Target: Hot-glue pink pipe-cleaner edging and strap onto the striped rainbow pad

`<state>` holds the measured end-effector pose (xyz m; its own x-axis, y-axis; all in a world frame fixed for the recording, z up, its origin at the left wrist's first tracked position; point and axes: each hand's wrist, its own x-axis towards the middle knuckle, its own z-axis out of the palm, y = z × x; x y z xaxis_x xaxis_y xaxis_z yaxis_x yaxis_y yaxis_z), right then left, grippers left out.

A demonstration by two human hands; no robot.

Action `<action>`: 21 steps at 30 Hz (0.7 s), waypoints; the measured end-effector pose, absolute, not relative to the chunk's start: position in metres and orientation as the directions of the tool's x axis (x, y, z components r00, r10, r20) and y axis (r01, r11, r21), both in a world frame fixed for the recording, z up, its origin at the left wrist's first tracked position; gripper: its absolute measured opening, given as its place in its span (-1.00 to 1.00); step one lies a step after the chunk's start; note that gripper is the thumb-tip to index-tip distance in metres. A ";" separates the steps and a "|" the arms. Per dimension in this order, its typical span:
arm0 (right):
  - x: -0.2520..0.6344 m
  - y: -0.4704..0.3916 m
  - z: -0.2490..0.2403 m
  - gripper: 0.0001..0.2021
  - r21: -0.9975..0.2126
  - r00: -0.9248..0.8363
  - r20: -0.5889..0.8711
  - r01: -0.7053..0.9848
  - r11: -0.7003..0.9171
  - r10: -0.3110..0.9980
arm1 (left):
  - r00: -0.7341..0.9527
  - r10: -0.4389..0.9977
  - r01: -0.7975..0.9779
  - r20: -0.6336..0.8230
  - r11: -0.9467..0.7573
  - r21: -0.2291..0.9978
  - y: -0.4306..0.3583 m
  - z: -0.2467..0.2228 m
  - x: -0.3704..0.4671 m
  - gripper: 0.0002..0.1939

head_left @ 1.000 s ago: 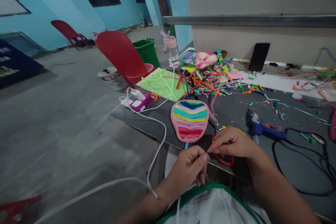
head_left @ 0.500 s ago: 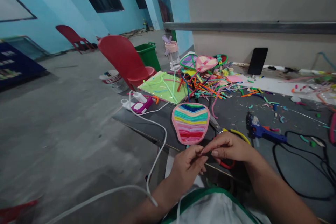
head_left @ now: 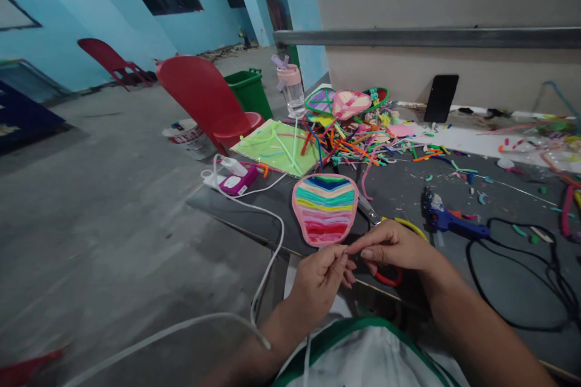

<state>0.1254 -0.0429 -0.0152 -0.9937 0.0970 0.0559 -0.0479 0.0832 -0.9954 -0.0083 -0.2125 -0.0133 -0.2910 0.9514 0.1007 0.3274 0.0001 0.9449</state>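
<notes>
My left hand (head_left: 321, 275) and my right hand (head_left: 394, 246) meet at the table's front edge, fingertips pinched together. Whatever lies between them is too small to make out. Just beyond my left hand lies a striped, rounded piece (head_left: 325, 208) with a pink border and bands of blue, teal, yellow, pink and red. Scissors (head_left: 388, 276) with red and yellow handles lie partly under my right hand, their blades beside the striped piece. A blue glue gun (head_left: 458, 225) rests to the right of my right hand.
Colourful fuzzy stick pieces (head_left: 358, 148) are heaped at the back. Left of them are a green sheet (head_left: 276, 148), a bottle (head_left: 291, 91) and a purple device (head_left: 239, 179) with a white cable. A phone (head_left: 442, 98) leans behind; a black cord (head_left: 508, 314) loops at right.
The view has shifted slightly, so the table things appear a little further left and higher. My fingertips remain together, with the left fingers a little more closed.
</notes>
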 end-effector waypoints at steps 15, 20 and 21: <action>0.122 -0.046 -0.013 -0.49 -0.999 -0.994 -0.036 0.036 -0.009 0.101 | -0.307 0.904 0.730 0.297 0.024 0.683 -0.205 0.001 -0.016 -0.78; 0.119 -0.052 -0.010 -0.49 -0.996 -0.980 0.057 -0.043 0.081 0.189 | -0.391 0.858 0.803 0.332 0.142 0.579 -0.195 0.004 -0.028 -0.79; 0.120 -0.052 -0.011 -0.50 -0.997 -0.973 0.069 -0.057 0.060 0.221 | -0.428 0.839 0.796 0.335 0.176 0.579 -0.193 0.003 -0.033 -0.80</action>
<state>0.1196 -0.0525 -0.0107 -0.9728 0.2211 0.0689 -0.0569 0.0605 -0.9965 -0.0332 -0.1934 0.0032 -0.4284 0.8394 0.3346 0.7964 0.1757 0.5787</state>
